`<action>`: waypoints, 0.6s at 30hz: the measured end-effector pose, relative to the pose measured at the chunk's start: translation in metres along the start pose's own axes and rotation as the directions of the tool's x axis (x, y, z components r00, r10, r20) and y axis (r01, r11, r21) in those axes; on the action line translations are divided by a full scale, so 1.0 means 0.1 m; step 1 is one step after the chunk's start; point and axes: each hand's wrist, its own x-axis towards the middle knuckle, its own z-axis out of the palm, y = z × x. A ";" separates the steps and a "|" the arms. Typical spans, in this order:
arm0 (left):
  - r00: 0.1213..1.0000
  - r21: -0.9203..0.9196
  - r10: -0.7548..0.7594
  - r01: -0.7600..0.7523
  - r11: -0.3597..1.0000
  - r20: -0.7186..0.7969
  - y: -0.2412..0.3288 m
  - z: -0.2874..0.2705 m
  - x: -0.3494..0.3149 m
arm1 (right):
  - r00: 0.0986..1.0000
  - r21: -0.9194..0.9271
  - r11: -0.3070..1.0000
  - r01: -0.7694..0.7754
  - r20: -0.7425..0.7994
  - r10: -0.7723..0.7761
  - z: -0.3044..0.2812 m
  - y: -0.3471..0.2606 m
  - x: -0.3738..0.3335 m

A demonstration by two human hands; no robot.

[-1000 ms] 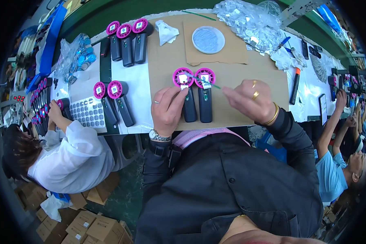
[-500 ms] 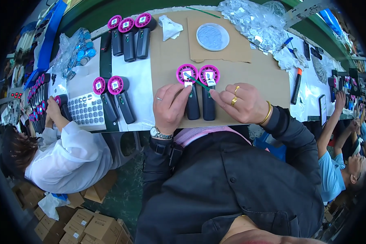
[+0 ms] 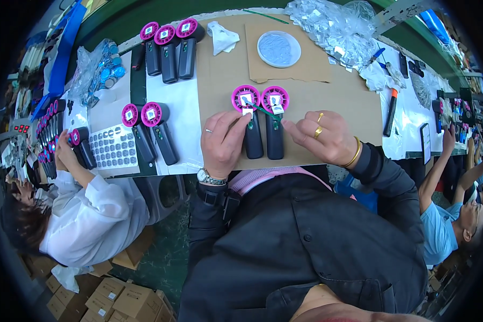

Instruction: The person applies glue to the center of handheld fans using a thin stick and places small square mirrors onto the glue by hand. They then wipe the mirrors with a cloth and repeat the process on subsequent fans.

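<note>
Head view, from the left: a co-worker in a white long-sleeved top (image 3: 104,198) has both hands at a pink-headed black device (image 3: 85,150). Beside it lies a pale sheet with rows of grey pads (image 3: 114,149), then two pink-headed handheld fans with black handles (image 3: 165,142) and, farther back, three similar fans (image 3: 169,63), all with their round faces up, probably so the white squares on them stay in reach and view.

The person's left hand (image 3: 221,142) rests by the near-left fan with a pink round head and black handle (image 3: 255,137). Its thumb and forefinger are pinched together, seemingly on a small white square tab (image 3: 247,112) at the head's lower edge, perhaps to steady it. That fan's handle runs just right of these fingertips.

A thin green stick (image 3: 264,112) slants across from the white square on that head toward the near-right pink-and-black fan (image 3: 275,138), whose handle lies between the hands. The stick's lower end meets the right hand (image 3: 326,138), whose thumb and forefinger appear clamped on it, likely for fine control of the tip; the exact contact is too small to confirm. Beyond lie a round white dish (image 3: 267,58) on brown cardboard (image 3: 314,68) and, rightmost, an orange-and-black tool (image 3: 390,115).
</note>
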 end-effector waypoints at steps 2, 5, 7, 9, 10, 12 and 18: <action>1.000 0.002 0.002 -0.002 1.000 0.003 0.00 0.00 0.00 | 0.999 0.027 0.999 -0.034 -0.038 0.035 -0.01 0.01 -0.02; 1.000 0.014 0.002 -0.002 1.000 -0.002 0.00 -0.01 0.01 | 0.988 0.085 0.991 -0.100 -0.109 0.109 -0.02 0.01 -0.05; 1.000 0.020 0.002 -0.001 1.000 -0.006 0.00 -0.02 0.02 | 0.979 0.125 0.984 -0.131 -0.141 0.148 -0.02 0.01 -0.04; 1.000 0.030 -0.001 0.002 1.000 -0.016 0.00 -0.02 0.04 | 0.973 0.146 0.978 -0.146 -0.157 0.169 -0.01 0.00 -0.05; 1.000 0.031 -0.002 0.002 1.000 -0.015 0.01 -0.02 0.04 | 0.973 0.162 0.976 -0.145 -0.154 0.171 -0.01 0.00 -0.06; 1.000 0.043 -0.003 0.004 0.999 -0.028 0.02 -0.01 0.06 | 0.974 0.194 0.970 -0.144 -0.148 0.174 -0.02 -0.01 -0.08; 0.998 0.056 -0.001 0.005 0.998 -0.065 0.02 -0.02 0.07 | 0.990 0.170 0.979 -0.110 -0.070 0.123 -0.03 0.00 -0.13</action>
